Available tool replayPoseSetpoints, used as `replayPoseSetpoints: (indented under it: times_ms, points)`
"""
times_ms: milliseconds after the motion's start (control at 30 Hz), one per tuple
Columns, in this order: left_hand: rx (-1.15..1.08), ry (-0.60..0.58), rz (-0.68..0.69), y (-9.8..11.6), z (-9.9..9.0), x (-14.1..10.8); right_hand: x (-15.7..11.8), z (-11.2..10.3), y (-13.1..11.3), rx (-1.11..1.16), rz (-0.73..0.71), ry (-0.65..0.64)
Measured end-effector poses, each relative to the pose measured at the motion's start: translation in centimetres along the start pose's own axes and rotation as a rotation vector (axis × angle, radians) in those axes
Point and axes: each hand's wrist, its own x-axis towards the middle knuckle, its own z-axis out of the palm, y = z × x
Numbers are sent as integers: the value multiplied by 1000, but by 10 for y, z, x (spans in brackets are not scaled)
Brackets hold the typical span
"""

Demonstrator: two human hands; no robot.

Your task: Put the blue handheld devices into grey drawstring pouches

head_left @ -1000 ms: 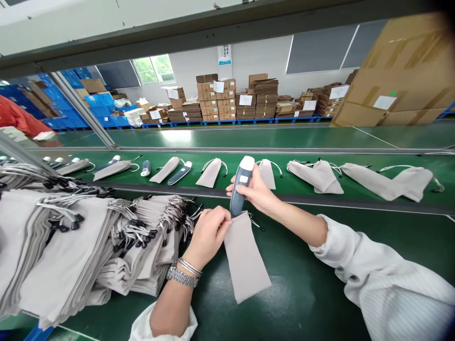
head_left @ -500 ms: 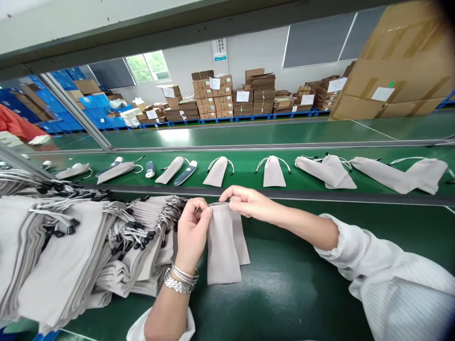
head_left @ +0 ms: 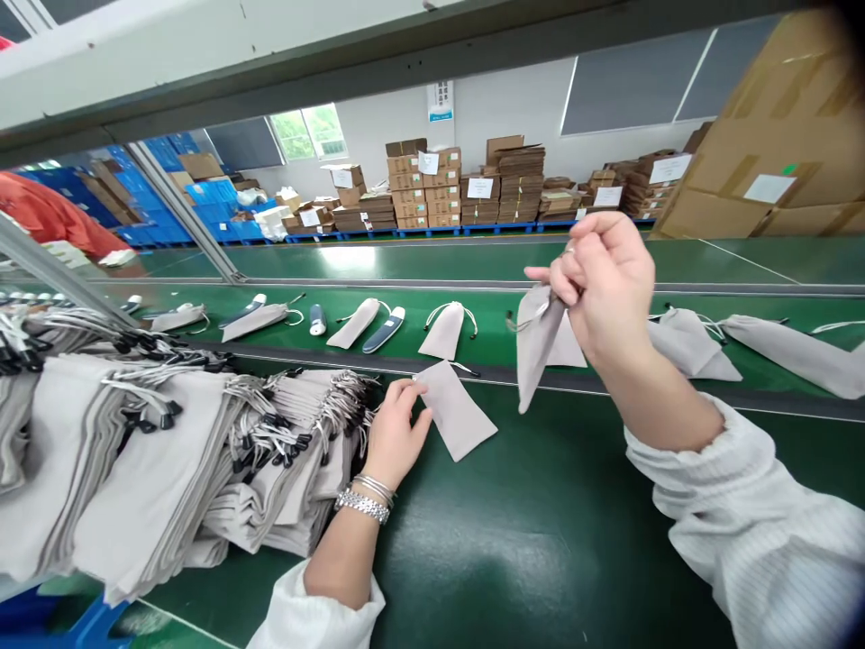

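My right hand (head_left: 605, 288) is closed on the top of a light grey drawstring pouch (head_left: 533, 347), which hangs tilted over the edge of the green belt. Part of its cord and neck is hidden by the fingers. A second grey pouch (head_left: 463, 415) lies flat on the green tabletop, its white cord with a black tip stretching toward the belt. At that pouch's upper left corner rests my left hand (head_left: 398, 433), thumb and fingers apart, the fingertips touching the cloth.
Stacked grey pouches (head_left: 149, 451) with black-tipped cords fill the left of the table. Along the green belt (head_left: 290, 356) lie more pouches and several blue-and-white devices (head_left: 385, 331). A metal post (head_left: 182, 216) rises at left. Cartons (head_left: 423, 185) stand behind; a person's red sleeve (head_left: 54, 216) shows far left.
My right hand has lifted one pouch up and to the right, over the belt edge. The other pouch now lies on the table, and my left hand has loosened its pinch. The view has shifted.
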Motion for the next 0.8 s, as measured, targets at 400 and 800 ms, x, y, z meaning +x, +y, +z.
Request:
replayPoseSetpoints:
  times_ms: [400,800]
  points:
    - [365,-337,116,25,-9,-10,23,101,171,-902,479,-767]
    - [235,-165,-30,1,2,-7,13,161,247,-905,720,-464]
